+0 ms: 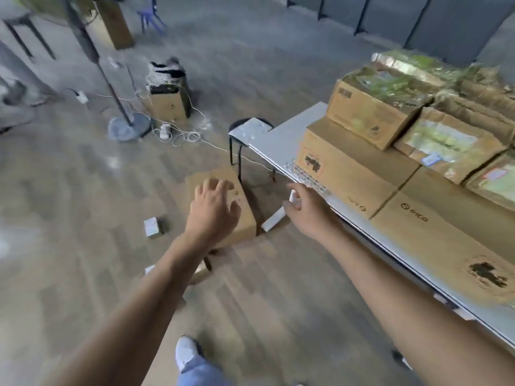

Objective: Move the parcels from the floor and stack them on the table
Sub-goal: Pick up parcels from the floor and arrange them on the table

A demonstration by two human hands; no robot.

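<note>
A brown cardboard parcel [245,218] lies on the wooden floor beside the table's end. My left hand [214,207] hovers over its top with fingers spread, holding nothing. My right hand [305,207] reaches forward to the parcel's right, near the table edge, fingers loosely apart and empty. A small white parcel [152,227] lies on the floor to the left, and a flat white one [274,218] leans by the table leg. Several cardboard parcels [345,168] are stacked on the white table [281,137].
A black stool [239,129] stands at the table's far end. A lamp stand base [128,128], tangled white cables [184,135] and an open box [168,103] sit further back. My shoe [186,352] is at the bottom.
</note>
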